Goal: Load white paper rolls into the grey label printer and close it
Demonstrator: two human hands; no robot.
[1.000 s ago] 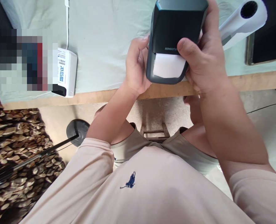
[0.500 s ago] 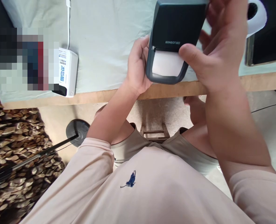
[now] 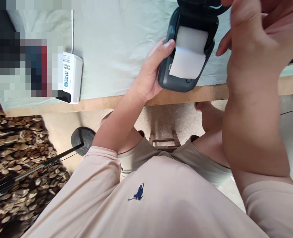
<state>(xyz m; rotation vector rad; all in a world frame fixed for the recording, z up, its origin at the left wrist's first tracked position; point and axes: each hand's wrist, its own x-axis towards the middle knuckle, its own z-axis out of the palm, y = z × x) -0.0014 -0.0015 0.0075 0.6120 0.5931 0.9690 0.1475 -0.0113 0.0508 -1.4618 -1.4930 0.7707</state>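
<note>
My left hand [image 3: 152, 71] is wrapped round the side of a dark grey label printer [image 3: 177, 82], its thumb on the rim of the opened bay. The printer is held tilted over the table's near edge. Inside lies a roll of white label paper [image 3: 189, 54], its loose end hanging out over the front. The black lid [image 3: 198, 2] is swung up at the top of the view and partly cut off. My right hand [image 3: 252, 39] is at the raised lid's right edge, a fingertip on it; some of its fingers are out of frame.
A pale green cloth [image 3: 116, 39] covers the wooden-edged table. On the left stands a white power bank-like box [image 3: 74, 77] with a white cable [image 3: 72, 33], beside a blurred-out area. A black stand base [image 3: 83, 140] and a wooden stool [image 3: 163, 140] are below.
The printer's lid has swung from closed to raised, baring the paper roll. My right hand moved up and right with it, while my left hand keeps its hold, thumb now on the rim.
</note>
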